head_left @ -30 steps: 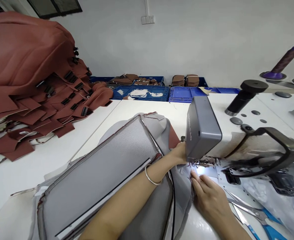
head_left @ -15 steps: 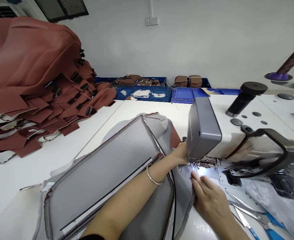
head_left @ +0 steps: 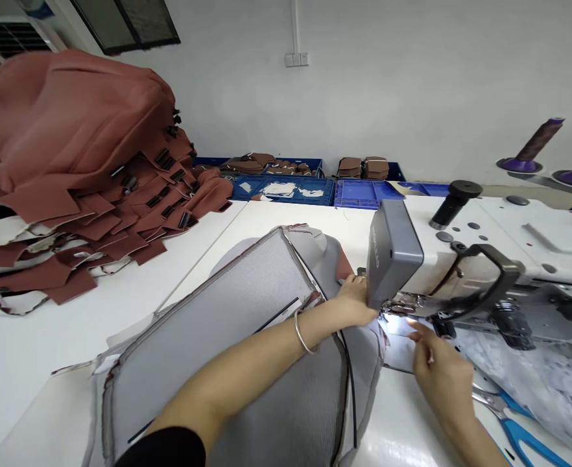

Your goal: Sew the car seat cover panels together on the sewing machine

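A large grey padded fabric cover (head_left: 227, 344) with reddish-brown trim lies on the white table under the head of a sewing machine (head_left: 397, 256). My left hand (head_left: 351, 299), a metal bangle on its wrist, rests flat on the grey fabric just left of the needle area, partly hidden behind the machine head. My right hand (head_left: 439, 366) is right of the lit needle plate (head_left: 397, 324), fingers reaching toward it with nothing clearly held.
A tall pile of reddish-brown fabric pieces (head_left: 76, 175) fills the left of the table. Blue crates (head_left: 286, 188) with cut pieces line the back wall. Blue-handled scissors (head_left: 514, 421) lie at the lower right. Purple thread cones (head_left: 534, 146) stand behind the machine.
My right hand has lifted off the fabric edge and moved right, beside the needle plate. The view has shifted slightly; my left hand stays by the machine head.
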A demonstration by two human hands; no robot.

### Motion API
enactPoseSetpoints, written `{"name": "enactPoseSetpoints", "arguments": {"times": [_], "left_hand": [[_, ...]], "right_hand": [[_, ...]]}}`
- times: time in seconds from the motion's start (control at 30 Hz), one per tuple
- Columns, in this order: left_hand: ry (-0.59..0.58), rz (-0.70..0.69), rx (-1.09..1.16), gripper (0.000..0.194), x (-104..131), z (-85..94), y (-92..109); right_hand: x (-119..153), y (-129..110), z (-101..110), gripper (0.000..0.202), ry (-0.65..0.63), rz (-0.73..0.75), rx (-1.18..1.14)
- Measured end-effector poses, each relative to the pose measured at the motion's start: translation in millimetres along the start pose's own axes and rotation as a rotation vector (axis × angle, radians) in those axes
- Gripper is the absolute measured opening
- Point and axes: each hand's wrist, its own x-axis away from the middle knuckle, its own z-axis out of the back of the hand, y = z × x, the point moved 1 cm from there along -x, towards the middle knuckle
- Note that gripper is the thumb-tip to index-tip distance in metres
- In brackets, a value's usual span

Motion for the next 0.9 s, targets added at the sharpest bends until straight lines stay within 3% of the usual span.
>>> {"name": "enactPoseSetpoints", "arguments": {"times": [0.07,0.13,0.2,0.23,0.27,0.33,0.4,0.47,0.5,0.57,0.63,0.7,0.77,0.83,0.9], "left_hand": [[-0.138,0.028,-0.124,0.038,14.2,8.0,13.6],[-0.238,0.01,-0.255,0.041,39.5,11.3,33.5],[-0.186,-0.103,-0.359,0.049,78.8,4.9,56.1],[-0.079,-0.205,-0.406,0.055,102.8,-2.5,66.4],[0.03,-0.26,-0.468,0.059,128.6,-12.8,74.2],[0.231,-0.306,-0.577,0.041,180.0,-38.9,81.7],[0.352,-0.344,-0.654,0.033,223.4,-63.8,79.6],[0.326,-0.272,-0.676,0.044,252.1,-75.7,70.6],[0.272,-0.183,-0.669,0.051,260.4,-73.4,65.0],[0.103,0.017,-0.612,0.065,266.2,-49.4,55.4],[-0.084,0.104,-0.499,0.078,260.7,-3.1,53.8],[-0.188,-0.009,-0.377,0.085,248.3,51.7,64.8],[-0.229,-0.062,-0.328,0.08,232.4,94.2,84.8],[-0.328,-0.121,-0.296,0.068,215.7,107.6,107.8],[-0.437,-0.21,-0.218,0.044,200.5,91.7,125.5]], "right_hand": [[-3.8,9.3,9.5,0.03,-0.158,-0.297,-0.103],[-2.6,10.3,18.0,0.033,-0.423,-0.562,-0.365],[5.0,0.1,24.8,0.04,-0.612,-0.758,-0.693],[10.9,-8.0,26.9,0.045,-0.648,-0.84,-0.832],[17.8,-17.4,27.9,0.049,-0.649,-0.909,-0.952],[33.1,-37.3,25.9,0.052,-0.599,-1.004,-1.155],[47.2,-56.4,20.1,0.048,-0.536,-1.046,-1.319],[55.9,-73.1,12.4,0.044,-0.469,-1.091,-1.433],[57.4,-80.3,8.2,0.042,-0.434,-1.127,-1.466],[53.1,-92.5,-1.0,0.042,-0.374,-1.185,-1.51],[40.2,-100.1,-11.1,0.044,-0.323,-1.19,-1.546],[23.6,-101.7,-20.3,0.042,-0.253,-1.174,-1.555],[10.5,-97.9,-25.4,0.037,-0.19,-1.171,-1.537],[5.9,-91.9,-23.9,0.034,-0.184,-1.161,-1.511],[10.2,-86.6,-16.6,0.036,-0.225,-1.133,-1.485]]}}
